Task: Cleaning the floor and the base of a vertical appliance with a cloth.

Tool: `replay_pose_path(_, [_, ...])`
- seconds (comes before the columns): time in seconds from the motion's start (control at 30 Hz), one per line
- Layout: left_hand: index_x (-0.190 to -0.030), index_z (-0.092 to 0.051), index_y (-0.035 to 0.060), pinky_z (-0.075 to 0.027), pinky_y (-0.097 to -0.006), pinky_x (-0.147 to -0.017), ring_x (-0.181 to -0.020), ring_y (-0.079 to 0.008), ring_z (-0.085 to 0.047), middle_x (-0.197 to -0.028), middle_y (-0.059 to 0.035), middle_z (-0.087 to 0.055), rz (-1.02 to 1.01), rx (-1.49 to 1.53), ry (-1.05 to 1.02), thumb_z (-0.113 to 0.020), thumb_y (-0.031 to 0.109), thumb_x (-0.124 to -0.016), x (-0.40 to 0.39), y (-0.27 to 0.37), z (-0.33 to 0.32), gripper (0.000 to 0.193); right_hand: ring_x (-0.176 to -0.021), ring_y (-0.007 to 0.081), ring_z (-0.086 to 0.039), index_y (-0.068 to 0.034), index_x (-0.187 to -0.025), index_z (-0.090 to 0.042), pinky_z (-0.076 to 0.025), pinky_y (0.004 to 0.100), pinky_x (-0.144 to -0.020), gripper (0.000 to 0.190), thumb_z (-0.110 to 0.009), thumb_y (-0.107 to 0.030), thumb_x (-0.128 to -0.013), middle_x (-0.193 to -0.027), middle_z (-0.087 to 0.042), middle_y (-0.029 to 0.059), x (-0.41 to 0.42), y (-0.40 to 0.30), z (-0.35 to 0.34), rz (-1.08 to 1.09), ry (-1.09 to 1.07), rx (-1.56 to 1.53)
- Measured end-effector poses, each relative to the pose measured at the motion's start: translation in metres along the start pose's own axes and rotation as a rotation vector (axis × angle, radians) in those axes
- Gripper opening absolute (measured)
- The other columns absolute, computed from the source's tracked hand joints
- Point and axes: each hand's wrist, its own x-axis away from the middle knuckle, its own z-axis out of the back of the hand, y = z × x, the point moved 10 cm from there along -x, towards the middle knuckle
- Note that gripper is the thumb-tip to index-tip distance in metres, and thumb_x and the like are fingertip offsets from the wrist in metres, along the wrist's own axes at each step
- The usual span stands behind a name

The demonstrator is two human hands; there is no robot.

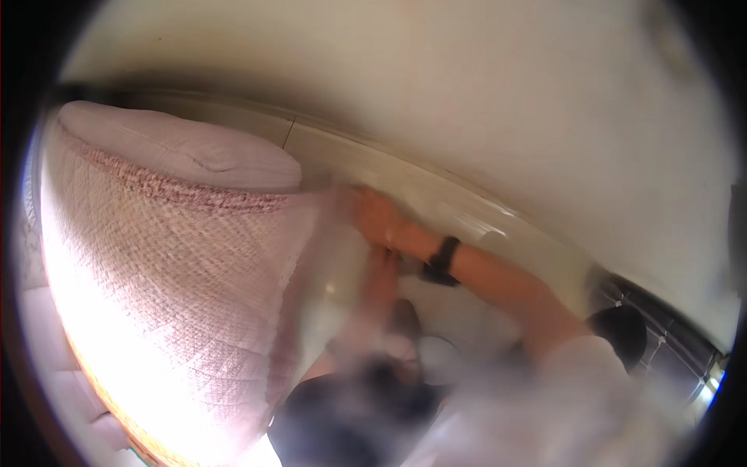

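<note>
A bed is spread with a quilted, pinkish-beige bedspread that has a mottled pink band along its head end. Its corner is drawn out past the mattress edge towards my right hand, whose fingers appear closed on the cloth, though blur hides the fingertips. A black band circles that wrist. My left hand is just below the right one, and motion blur and overlap hide its fingers. A pale pink pillow lies at the head of the bed, beyond the band.
A cream wall runs along the head side, with glossy tile at its foot. Beneath my arms is a pale floor. To the right are a dark rounded object and dark patterned tiles. Strong light washes out the bed's near left side.
</note>
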Motion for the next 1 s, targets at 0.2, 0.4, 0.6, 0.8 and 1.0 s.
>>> replay_pose_path(0.2, [-0.133, -0.038, -0.0004, -0.032, -0.0392, -0.105, -0.124, -0.0307, -0.043, -0.132, -0.0197, -0.044, -0.074, 0.294, 0.359, -0.045, 0.018, -0.094, -0.118, -0.086, 0.016, 0.044, -0.131, 0.0273, -0.036, -0.012, -0.130, -0.049, -0.033, 0.0366, -0.107, 0.052, -0.055, -0.017, -0.078, -0.143, -0.038, 0.0081, -0.161, 0.085, -0.036, -0.104, 0.257, -0.180])
replay_pose_path(0.4, [-0.128, -0.044, -0.0001, -0.038, -0.0398, -0.098, -0.117, -0.0293, -0.046, -0.124, -0.0176, -0.048, -0.057, 0.153, 0.421, -0.045, 0.013, -0.094, -0.078, -0.063, 0.072, 0.036, -0.130, 0.0250, -0.038, -0.012, -0.127, -0.050, -0.035, 0.0391, -0.104, 0.046, -0.053, -0.016, -0.081, -0.139, -0.042, 0.0069, -0.139, 0.038, -0.016, -0.133, 0.068, -0.163])
replay_pose_path(0.6, [-0.124, -0.049, -0.0021, -0.039, -0.0430, -0.097, -0.117, -0.0360, -0.047, -0.125, -0.0195, -0.051, -0.462, 0.252, 0.221, -0.048, 0.010, -0.090, -0.055, 0.086, 0.030, 0.037, -0.119, 0.0272, -0.050, -0.011, -0.122, -0.055, -0.042, 0.0414, -0.095, 0.040, -0.051, -0.012, -0.083, -0.131, -0.052, 0.0072, 0.057, 0.081, 0.041, -0.302, 0.202, 0.007])
replay_pose_path(0.8, [-0.100, -0.062, 0.0045, -0.044, -0.0389, -0.093, -0.107, -0.0285, -0.053, -0.107, -0.0118, -0.058, -0.767, 0.275, -0.035, -0.056, 0.011, -0.073, -0.022, 0.167, -0.063, 0.028, -0.113, 0.0300, -0.054, -0.009, -0.117, -0.058, -0.044, 0.0419, -0.092, 0.038, -0.053, -0.008, -0.080, -0.128, -0.055, 0.0099, 0.214, 0.100, 0.066, -0.675, 0.195, 0.173])
replay_pose_path(1.0, [-0.102, -0.063, 0.0034, -0.045, -0.0421, -0.089, -0.103, -0.0322, -0.056, -0.104, -0.0144, -0.061, -0.406, 0.866, -0.382, -0.055, 0.007, -0.073, -0.023, 0.189, -0.018, 0.031, -0.105, 0.0319, -0.056, -0.002, -0.112, -0.059, -0.044, 0.0419, -0.089, 0.036, -0.053, -0.006, -0.077, -0.118, -0.058, 0.0150, 0.210, 0.075, 0.097, -0.604, 0.205, 0.194])
